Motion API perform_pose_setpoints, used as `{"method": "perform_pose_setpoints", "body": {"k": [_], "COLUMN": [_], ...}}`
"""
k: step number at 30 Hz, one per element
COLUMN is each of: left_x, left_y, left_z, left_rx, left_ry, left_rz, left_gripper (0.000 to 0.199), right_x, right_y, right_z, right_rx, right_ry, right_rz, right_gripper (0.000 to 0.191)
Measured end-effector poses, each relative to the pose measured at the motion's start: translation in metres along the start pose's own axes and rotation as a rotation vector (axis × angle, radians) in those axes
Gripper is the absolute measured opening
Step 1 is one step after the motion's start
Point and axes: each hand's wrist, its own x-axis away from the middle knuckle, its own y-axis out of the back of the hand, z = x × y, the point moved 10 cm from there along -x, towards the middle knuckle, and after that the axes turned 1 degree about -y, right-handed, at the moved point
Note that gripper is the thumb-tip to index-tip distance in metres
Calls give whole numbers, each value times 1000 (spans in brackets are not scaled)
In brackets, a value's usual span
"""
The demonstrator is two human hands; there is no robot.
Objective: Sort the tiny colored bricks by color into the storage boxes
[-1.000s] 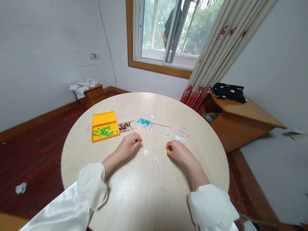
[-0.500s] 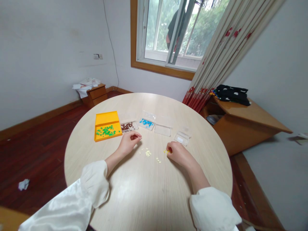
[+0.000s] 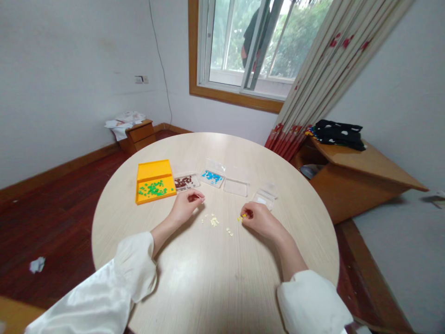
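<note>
My left hand [image 3: 187, 204] hovers over the table just in front of the case of brown pieces [image 3: 186, 182]. Its thumb and fingers are pinched together; what they hold, if anything, is too small to make out. At the right, my right hand [image 3: 259, 218] is closed in a pinch on a small yellow piece [image 3: 244, 215], with a few more yellow bits [image 3: 239, 219] lying beside the fingertips. Between the hands a loose pile of tiny pale-yellow pieces [image 3: 214, 221] lies on the tabletop, and a smaller group of pale pieces [image 3: 229, 232] sits nearer to me.
On the round table [image 3: 194, 278] stand an open orange case [image 3: 154, 170] with green pieces, a clear case [image 3: 212, 178] of blue pieces, a clear tray [image 3: 236, 187] and a small clear box [image 3: 264, 199] behind my right hand. Beyond are a window and curtain [image 3: 313, 74].
My right hand has tilted slightly, and a yellow piece now shows at its fingertips. My left hand stays almost where it was. The view has shifted a little.
</note>
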Motion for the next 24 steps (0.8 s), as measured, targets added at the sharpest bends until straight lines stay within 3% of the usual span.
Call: {"method": "perform_pose_setpoints", "body": {"k": [3, 8, 11, 20, 24], "left_x": [0, 0, 0, 2, 1], "left_y": [-1, -2, -2, -1, 0], "left_z": [1, 1, 1, 5, 25], "left_rx": [19, 31, 42, 150, 425], "left_ry": [7, 5, 12, 81, 245], "left_rz": [6, 5, -2, -22, -54], "left_gripper": [6, 5, 6, 10, 16], "right_x": [-1, 10, 17, 16, 9], "right_y": [20, 75, 88, 84, 73], "right_z": [-13, -58, -73, -73, -54], "right_rx": [-110, -199, -175, -113, -139], "right_ry": [15, -67, -93, -52, 13], "right_rz": [-143, -601, -750, -763, -627], "right_gripper": [14, 14, 18, 27, 21]}}
